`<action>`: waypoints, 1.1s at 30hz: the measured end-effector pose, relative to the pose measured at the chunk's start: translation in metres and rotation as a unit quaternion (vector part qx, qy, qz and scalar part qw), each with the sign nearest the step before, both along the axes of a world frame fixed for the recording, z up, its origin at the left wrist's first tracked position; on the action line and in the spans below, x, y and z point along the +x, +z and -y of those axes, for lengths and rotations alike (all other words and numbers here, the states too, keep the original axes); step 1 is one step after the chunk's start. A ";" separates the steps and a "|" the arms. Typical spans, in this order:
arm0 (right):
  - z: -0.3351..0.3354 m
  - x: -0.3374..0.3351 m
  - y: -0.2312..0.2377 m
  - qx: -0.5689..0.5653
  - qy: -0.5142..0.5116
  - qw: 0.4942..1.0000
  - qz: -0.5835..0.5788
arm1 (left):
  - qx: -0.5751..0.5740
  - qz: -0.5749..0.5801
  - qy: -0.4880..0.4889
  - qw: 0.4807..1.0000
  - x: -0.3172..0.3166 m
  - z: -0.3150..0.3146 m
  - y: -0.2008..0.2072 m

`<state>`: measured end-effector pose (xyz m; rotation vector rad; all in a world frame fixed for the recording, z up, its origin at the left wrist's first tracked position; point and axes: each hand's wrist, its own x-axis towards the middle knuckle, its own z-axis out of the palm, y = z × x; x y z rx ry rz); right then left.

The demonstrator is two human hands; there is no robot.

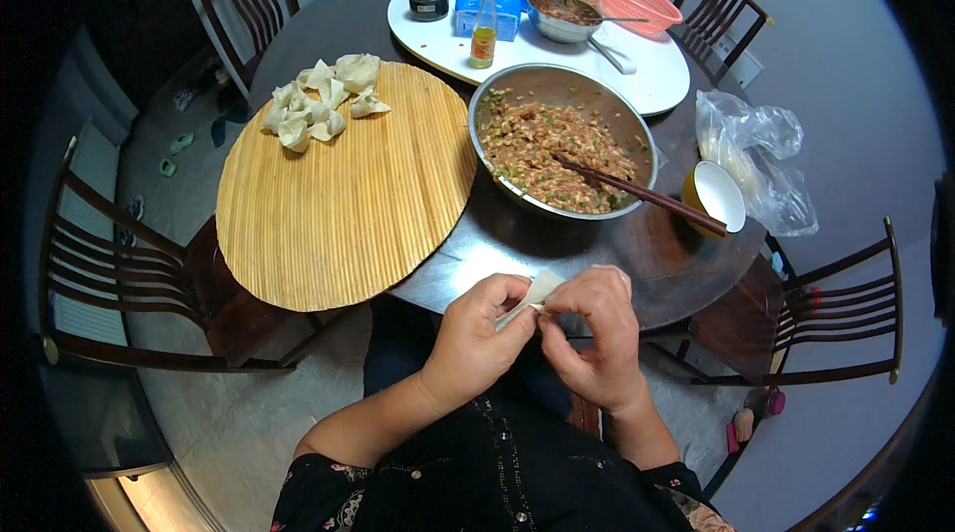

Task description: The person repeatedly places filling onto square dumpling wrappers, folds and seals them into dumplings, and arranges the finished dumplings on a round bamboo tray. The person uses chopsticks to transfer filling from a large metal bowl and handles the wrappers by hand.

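Close to my body, over the near table edge, a pale wonton wrapper (543, 285) is pinched between both hands. My left hand (484, 329) grips its left side, thumb on the near face. The fingers of my right hand (597, 325) are closed on its right edge; whether filling is inside cannot be seen. Beyond them stands a steel bowl (637, 202) of minced meat filling (557, 149), with dark chopsticks (667, 202) resting in it and over its right rim. Several folded wontons (318, 104) sit at the far end of a round bamboo board (348, 214) on the left.
A yellow and white bowl (718, 196) and a plastic bag of pale wrappers (761, 159) lie at the right. Behind, a white turntable (647, 85) carries an oil bottle (483, 30), dark jar (429, 1), blue tissue pack (507, 10), smaller bowl (562, 27) and pink basket (642, 7).
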<state>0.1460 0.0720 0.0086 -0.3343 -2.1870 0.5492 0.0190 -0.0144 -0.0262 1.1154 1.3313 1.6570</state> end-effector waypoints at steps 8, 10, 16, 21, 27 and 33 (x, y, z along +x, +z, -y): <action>0.003 -0.001 0.003 -0.027 0.001 1.000 0.001 | -0.007 0.003 -0.006 1.000 0.003 -0.001 -0.012; 0.004 -0.002 0.005 -0.028 -0.017 0.999 0.009 | -0.005 -0.015 0.002 1.000 0.001 -0.001 -0.013; 0.001 -0.002 0.002 -0.020 0.019 1.000 -0.001 | 0.012 -0.027 0.008 1.000 0.003 -0.001 -0.012; -0.003 -0.001 0.001 -0.015 0.044 0.999 -0.009 | -0.016 -0.044 -0.022 0.999 0.001 0.000 -0.001; -0.009 0.001 0.006 0.009 -0.005 1.000 -0.007 | -0.043 0.109 -0.068 0.991 0.001 0.002 0.000; -0.013 0.007 0.009 -0.215 -0.024 0.975 0.040 | -0.041 0.157 -0.072 0.984 -0.001 0.003 0.005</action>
